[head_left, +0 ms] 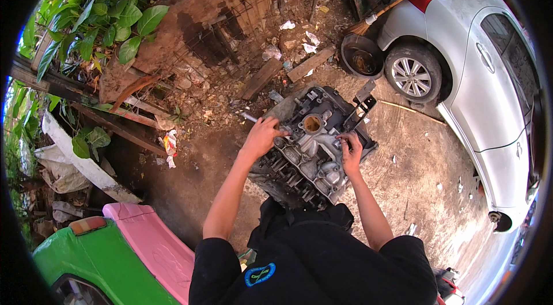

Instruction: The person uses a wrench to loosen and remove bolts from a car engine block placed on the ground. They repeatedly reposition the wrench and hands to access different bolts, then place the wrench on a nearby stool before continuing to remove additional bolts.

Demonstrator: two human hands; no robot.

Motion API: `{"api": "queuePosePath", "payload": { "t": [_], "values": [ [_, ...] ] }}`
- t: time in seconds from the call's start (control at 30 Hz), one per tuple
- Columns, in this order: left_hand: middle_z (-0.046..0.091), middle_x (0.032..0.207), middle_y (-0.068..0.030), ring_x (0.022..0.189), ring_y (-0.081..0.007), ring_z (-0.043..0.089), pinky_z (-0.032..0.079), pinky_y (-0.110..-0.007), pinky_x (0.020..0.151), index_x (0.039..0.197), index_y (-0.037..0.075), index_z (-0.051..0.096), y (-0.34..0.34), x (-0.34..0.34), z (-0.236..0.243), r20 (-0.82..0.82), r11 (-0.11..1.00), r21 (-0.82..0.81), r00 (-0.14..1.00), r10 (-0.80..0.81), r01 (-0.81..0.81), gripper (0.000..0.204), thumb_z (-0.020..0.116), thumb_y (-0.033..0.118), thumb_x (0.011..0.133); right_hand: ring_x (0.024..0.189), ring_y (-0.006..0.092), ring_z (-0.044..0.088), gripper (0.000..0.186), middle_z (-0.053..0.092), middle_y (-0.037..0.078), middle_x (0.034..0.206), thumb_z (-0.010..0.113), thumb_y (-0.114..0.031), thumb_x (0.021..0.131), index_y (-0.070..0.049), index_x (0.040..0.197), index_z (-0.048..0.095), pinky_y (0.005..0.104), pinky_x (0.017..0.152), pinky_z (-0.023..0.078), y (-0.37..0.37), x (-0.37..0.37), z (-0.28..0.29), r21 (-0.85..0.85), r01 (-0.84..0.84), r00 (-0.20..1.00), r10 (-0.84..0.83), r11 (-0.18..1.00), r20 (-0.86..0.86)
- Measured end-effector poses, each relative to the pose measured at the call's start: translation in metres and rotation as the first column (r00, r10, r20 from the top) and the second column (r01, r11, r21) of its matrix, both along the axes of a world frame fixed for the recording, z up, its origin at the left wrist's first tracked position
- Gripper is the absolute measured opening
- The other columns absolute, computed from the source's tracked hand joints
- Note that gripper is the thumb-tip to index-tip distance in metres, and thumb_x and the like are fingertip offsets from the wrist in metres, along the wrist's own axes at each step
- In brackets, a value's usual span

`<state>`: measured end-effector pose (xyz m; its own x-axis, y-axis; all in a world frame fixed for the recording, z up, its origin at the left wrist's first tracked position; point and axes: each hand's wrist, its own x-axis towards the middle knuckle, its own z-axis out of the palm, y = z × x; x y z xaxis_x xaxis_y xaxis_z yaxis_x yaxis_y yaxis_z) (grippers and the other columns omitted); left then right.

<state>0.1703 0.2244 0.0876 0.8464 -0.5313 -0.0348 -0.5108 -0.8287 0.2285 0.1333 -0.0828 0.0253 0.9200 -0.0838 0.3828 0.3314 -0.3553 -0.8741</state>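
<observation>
In front of my body stands a greasy metal engine [314, 146] with a round brown opening on its upper face. My left hand [262, 137] is at the engine's left edge, fingers curled and the index finger stretched toward the opening. A silver metal rod [249, 116] juts out past its knuckles, apparently gripped; its other end is hidden. On the right side, my right hand [351, 152] rests with bent fingers against the engine's top. Thumb and fingertips come together there, and whatever is between them is too small to make out. A black bracket [363, 100] rises beyond it.
A silver car [461, 46] stands on the right, a green and pink vehicle body [144, 241] at lower left. Beyond the engine are a black tub [362, 56], a broom [383, 10], wooden blocks [262, 78] and litter. A thin stick [412, 110] lies on the ground.
</observation>
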Motion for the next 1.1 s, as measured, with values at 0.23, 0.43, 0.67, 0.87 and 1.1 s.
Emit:
{"api": "queuePosePath", "payload": {
  "t": [0.23, 0.43, 0.67, 0.87, 1.1],
  "values": [
    [0.064, 0.104, -0.0216, 0.089, -0.0346, 0.069, 0.059, -0.043, 0.072, 0.123, -0.001, 0.062, -0.068, -0.07, 0.029, -0.066, 0.936, 0.155, 0.942, 0.329, -0.316, 0.037, 0.059, 0.004, 0.086, 0.08, 0.0259, 0.056, 0.015, 0.061, 0.012, 0.087, 0.056, -0.01, 0.088, 0.001, 0.09, 0.067, 0.0346, 0.074, 0.045, 0.001, -0.001, -0.001, 0.034, 0.018, 0.999, -0.017, 0.999, -0.035],
    [0.065, 0.094, -0.0227, 0.084, -0.0397, 0.068, 0.052, -0.05, 0.072, 0.125, 0.002, 0.061, -0.066, -0.076, 0.016, -0.102, 0.785, -0.136, 0.797, 0.596, -0.604, 0.039, 0.063, 0.008, 0.087, 0.08, 0.0257, 0.056, 0.013, 0.059, 0.012, 0.086, 0.056, -0.006, 0.087, 0.001, 0.09, 0.067, 0.0345, 0.074, 0.045, 0.0, 0.0, 0.002, -0.001, -0.001, 1.0, 0.001, 1.0, -0.027],
    [0.055, 0.059, -0.0168, 0.055, -0.0341, 0.054, 0.042, -0.043, 0.058, 0.104, 0.002, 0.07, -0.061, -0.053, -0.025, -0.301, 0.606, -0.437, 0.743, 0.598, -0.665, 0.025, 0.073, 0.02, 0.086, 0.081, 0.0248, 0.056, 0.013, 0.06, 0.012, 0.086, 0.056, -0.004, 0.087, 0.001, 0.09, 0.067, 0.0332, 0.073, 0.045, 0.001, -0.001, 0.002, 0.0, 0.01, 0.999, -0.01, 1.0, -0.045],
    [0.05, 0.053, -0.0166, 0.049, -0.0291, 0.051, 0.041, -0.042, 0.054, 0.109, 0.009, 0.076, -0.061, -0.05, -0.035, -0.303, 0.568, -0.455, 0.719, 0.626, -0.686, 0.029, 0.078, 0.022, 0.083, 0.08, 0.0248, 0.056, 0.013, 0.06, 0.011, 0.087, 0.055, -0.002, 0.087, 0.001, 0.09, 0.067, 0.0331, 0.073, 0.045, 0.002, -0.001, 0.001, 0.035, 0.018, 1.0, -0.017, 0.999, -0.027],
    [0.064, 0.065, -0.0177, 0.067, -0.0361, 0.065, 0.049, -0.046, 0.063, 0.102, 0.007, 0.074, -0.075, -0.054, -0.029, -0.29, 0.466, -0.431, 0.608, 0.739, -0.773, 0.031, 0.081, 0.026, 0.079, 0.082, 0.0251, 0.056, 0.014, 0.061, 0.012, 0.086, 0.054, -0.006, 0.088, 0.002, 0.09, 0.066, 0.0341, 0.075, 0.046, 0.001, 0.001, 0.001, 0.031, -0.014, 1.0, 0.014, 0.999, -0.011]
  ]
}}
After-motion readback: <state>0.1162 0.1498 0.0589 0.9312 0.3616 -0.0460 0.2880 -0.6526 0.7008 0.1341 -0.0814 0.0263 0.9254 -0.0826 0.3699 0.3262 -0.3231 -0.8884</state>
